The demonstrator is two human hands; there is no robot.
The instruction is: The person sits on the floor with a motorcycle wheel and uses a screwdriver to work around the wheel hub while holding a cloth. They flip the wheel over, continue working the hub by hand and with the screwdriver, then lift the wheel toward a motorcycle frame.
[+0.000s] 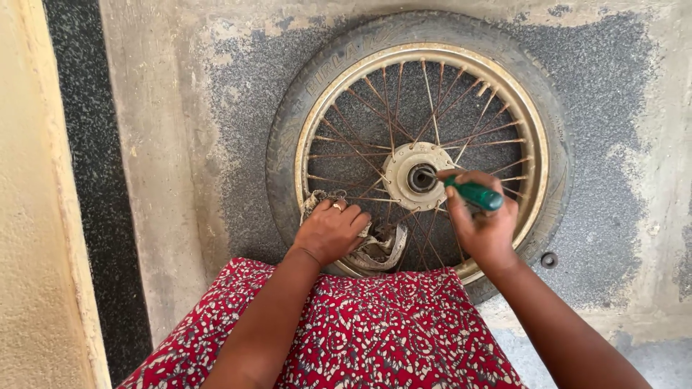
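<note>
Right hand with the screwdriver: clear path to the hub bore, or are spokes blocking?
Probably yes. The right hand holds the green-handled screwdriver beside the hub, tool pointing at the centre hole. The hub face looks open from above; spokes fan outward. The left hand presses a rag lower down, out of the way.

Spoked wheel [418, 144] and small washer [549, 259] on concrete floor [613, 108]

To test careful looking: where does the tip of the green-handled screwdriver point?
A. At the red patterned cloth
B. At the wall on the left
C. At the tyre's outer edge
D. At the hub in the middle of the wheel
D: the right hand holds the green-handled screwdriver with its shaft reaching toward the hub of the spoked wheel.
</note>
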